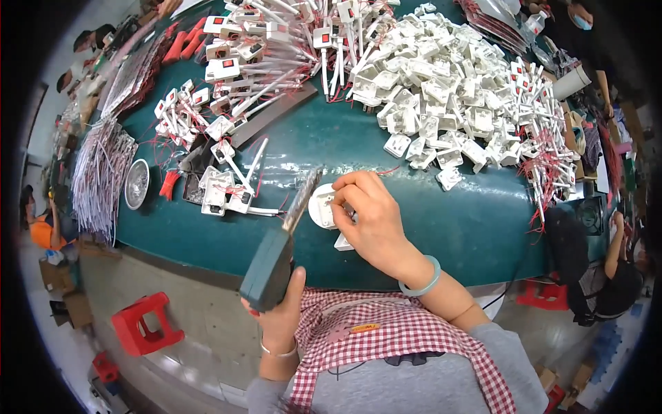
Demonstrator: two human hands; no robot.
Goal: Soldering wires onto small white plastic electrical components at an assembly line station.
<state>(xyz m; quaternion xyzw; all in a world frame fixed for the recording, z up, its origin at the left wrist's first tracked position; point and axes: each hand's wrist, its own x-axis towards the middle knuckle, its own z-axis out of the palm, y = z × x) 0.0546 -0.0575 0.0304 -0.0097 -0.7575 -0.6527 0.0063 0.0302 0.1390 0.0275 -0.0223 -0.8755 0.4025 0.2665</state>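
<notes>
Here's the left hand (279, 321), low and left of the middle, wrapped around a boxy, dark green handheld tool (267, 268), thumb lying along its side. Out of that tool runs a long, mottled metallic shaft (301, 201), slanting up and away, its upper end just left of the round, white plastic piece (319, 207) at the table's near side. And there's the right hand (374, 210), coming over that white piece from the right, fingers curled, fingertips at its right half. The fingers cover part of it, so whether they pinch something or merely touch, I cannot tell. So the piece sits under the right fingertips, with the left hand well below it and to its left. Just below the right fingers, a small, white plastic part (343, 242) peeks out, partly covered by the hand.

All this on a glossy, dark green tabletop (455, 234). Left of the shaft, open, white plastic housings with white cables (221, 193) lie together; further left, a round, shiny metal bowl (137, 184) stands tilted, with a small bundle of red wires (169, 184) between. Beyond the right hand, what a heap: loose, white plastic housings (441, 90) piled high, and to its left, white boxes with red switches (265, 58), white cables fanning out.
</notes>
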